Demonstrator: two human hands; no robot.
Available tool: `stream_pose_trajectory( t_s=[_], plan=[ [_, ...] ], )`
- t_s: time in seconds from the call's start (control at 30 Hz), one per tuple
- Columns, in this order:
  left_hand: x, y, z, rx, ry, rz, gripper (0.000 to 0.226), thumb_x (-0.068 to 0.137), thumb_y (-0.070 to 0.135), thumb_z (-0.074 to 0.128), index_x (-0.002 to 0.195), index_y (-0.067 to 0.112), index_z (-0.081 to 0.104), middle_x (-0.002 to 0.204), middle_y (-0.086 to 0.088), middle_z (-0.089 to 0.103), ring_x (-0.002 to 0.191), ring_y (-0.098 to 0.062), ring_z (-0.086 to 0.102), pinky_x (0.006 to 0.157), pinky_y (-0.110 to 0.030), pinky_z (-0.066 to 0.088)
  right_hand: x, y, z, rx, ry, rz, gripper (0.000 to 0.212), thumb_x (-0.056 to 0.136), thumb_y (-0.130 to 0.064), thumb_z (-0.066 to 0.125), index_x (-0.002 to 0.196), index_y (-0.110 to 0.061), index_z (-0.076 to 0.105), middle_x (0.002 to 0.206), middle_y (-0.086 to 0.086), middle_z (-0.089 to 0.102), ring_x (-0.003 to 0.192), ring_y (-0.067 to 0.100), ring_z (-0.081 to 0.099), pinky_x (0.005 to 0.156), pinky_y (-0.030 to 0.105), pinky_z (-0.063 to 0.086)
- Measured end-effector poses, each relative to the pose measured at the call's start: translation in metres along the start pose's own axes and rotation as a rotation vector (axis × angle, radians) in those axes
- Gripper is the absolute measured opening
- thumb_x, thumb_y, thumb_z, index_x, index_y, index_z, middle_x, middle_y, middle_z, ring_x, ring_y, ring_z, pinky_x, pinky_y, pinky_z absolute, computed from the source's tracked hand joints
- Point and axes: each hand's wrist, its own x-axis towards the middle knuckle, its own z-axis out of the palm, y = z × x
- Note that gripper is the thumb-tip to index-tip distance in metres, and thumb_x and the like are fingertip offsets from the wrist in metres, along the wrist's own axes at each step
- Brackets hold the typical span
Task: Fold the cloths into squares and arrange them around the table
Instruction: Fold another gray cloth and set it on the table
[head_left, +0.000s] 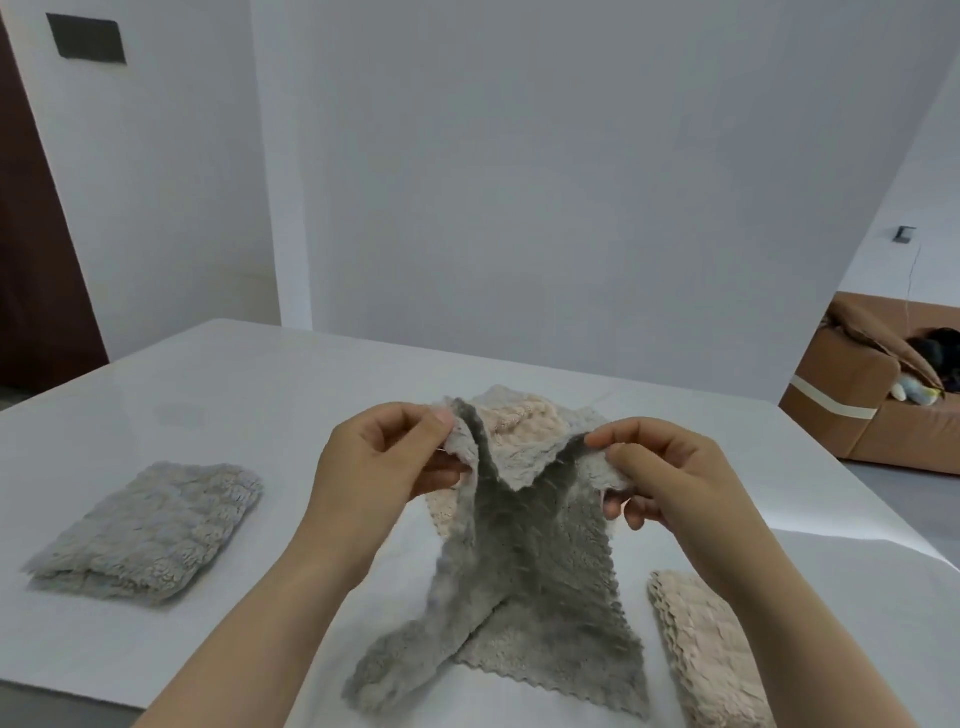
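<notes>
A dark grey fluffy cloth (524, 582) hangs above the white table (218, 384), its lower part draped toward the near edge. My left hand (384, 462) pinches its upper left corner. My right hand (660, 478) pinches the upper right corner. Behind the held cloth lies a loose heap of beige and pale grey cloths (519, 426), partly hidden. A pale grey cloth (150, 530) lies folded into a square at the left. A beige folded cloth (701, 644) lies at the near right under my right forearm.
The table's near edge runs along the lower left. A brown sofa (852, 395) with items on it stands off to the right beyond the table. A white wall rises behind the table, and a dark door is at the far left.
</notes>
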Motion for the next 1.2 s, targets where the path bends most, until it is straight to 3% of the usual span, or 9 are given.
stream_pose_trajectory(
  t_s=[0.13,0.27,0.37,0.53,0.67,0.8,0.87,0.97,1.2],
  plan=[
    [-0.015,-0.005,0.0,0.069,0.006,0.07,0.013,0.086,0.012,0.065,0.076,0.005,0.07,0.062,0.0,0.063,0.059,-0.016,0.067,0.065,-0.022,0.058,-0.012,-0.003,0.003,-0.027,-0.095,-0.017,0.025,0.092,0.002,0.052,0.099,-0.013,0.071,0.083,0.029,0.063,0.071,0.022,0.073,0.054,0.024,0.052],
    [-0.023,-0.015,-0.001,0.029,-0.008,0.012,0.007,0.085,0.005,0.065,0.081,0.006,0.07,0.065,0.001,0.067,0.063,-0.018,0.07,0.064,-0.018,0.057,-0.016,0.0,0.01,-0.092,-0.227,-0.03,0.031,0.088,0.007,0.058,0.108,-0.016,0.066,0.088,0.006,0.076,0.081,0.023,0.073,0.058,0.023,0.053],
    [-0.027,-0.02,-0.001,0.02,0.014,-0.006,0.004,0.082,0.007,0.068,0.081,0.008,0.072,0.07,-0.005,0.069,0.062,-0.017,0.068,0.065,-0.022,0.058,-0.019,0.001,0.016,-0.171,-0.133,-0.124,0.02,0.089,0.001,0.06,0.093,-0.015,0.071,0.073,0.004,0.074,0.067,0.018,0.071,0.055,0.024,0.05],
    [-0.036,-0.021,0.0,0.027,-0.03,-0.016,0.002,0.075,0.011,0.074,0.076,0.012,0.076,0.058,-0.002,0.065,0.051,-0.011,0.057,0.054,-0.019,0.052,-0.026,-0.007,0.025,-0.311,-0.071,-0.272,0.013,0.079,-0.02,0.075,0.067,-0.025,0.072,0.053,-0.003,0.059,0.046,0.004,0.048,0.049,0.014,0.04],
    [-0.038,-0.021,-0.004,-0.03,-0.024,-0.026,0.008,0.072,0.007,0.075,0.08,0.009,0.075,0.065,-0.002,0.07,0.058,-0.01,0.063,0.058,-0.018,0.054,-0.027,-0.008,0.034,-0.446,-0.031,-0.315,0.016,0.072,-0.034,0.077,0.063,-0.025,0.067,0.071,-0.009,0.059,0.062,0.009,0.052,0.056,0.012,0.037],
    [-0.04,-0.019,-0.007,-0.017,-0.031,-0.006,0.009,0.075,0.009,0.073,0.08,0.015,0.077,0.069,-0.002,0.072,0.06,-0.009,0.063,0.06,-0.019,0.054,-0.029,-0.01,0.045,-0.321,-0.064,-0.285,0.019,0.075,-0.024,0.078,0.063,-0.023,0.063,0.092,-0.018,0.069,0.062,0.0,0.055,0.054,0.012,0.036],
    [-0.041,-0.016,-0.009,0.02,-0.04,0.025,0.011,0.07,0.02,0.073,0.08,0.02,0.078,0.072,-0.003,0.074,0.061,-0.011,0.063,0.062,-0.021,0.055,-0.029,-0.012,0.051,-0.243,-0.106,-0.271,0.017,0.075,-0.021,0.078,0.065,-0.023,0.065,0.081,-0.015,0.072,0.055,0.0,0.051,0.052,0.01,0.034],
    [-0.044,-0.01,-0.01,0.03,-0.055,0.075,0.014,0.065,0.025,0.072,0.077,0.025,0.078,0.072,-0.004,0.074,0.061,-0.012,0.064,0.062,-0.021,0.056,-0.026,-0.012,0.056,-0.219,-0.108,-0.282,0.014,0.076,-0.023,0.078,0.067,-0.021,0.067,0.057,-0.013,0.059,0.049,0.004,0.041,0.05,0.009,0.031],
    [-0.045,-0.006,-0.012,0.087,-0.051,0.145,0.008,0.074,0.007,0.074,0.074,0.015,0.077,0.068,-0.005,0.073,0.059,-0.01,0.064,0.059,-0.019,0.054,-0.025,-0.013,0.059,-0.193,-0.085,-0.299,0.013,0.077,-0.028,0.076,0.071,-0.02,0.067,0.057,-0.008,0.057,0.049,0.005,0.037,0.049,0.015,0.032]
  ],
)
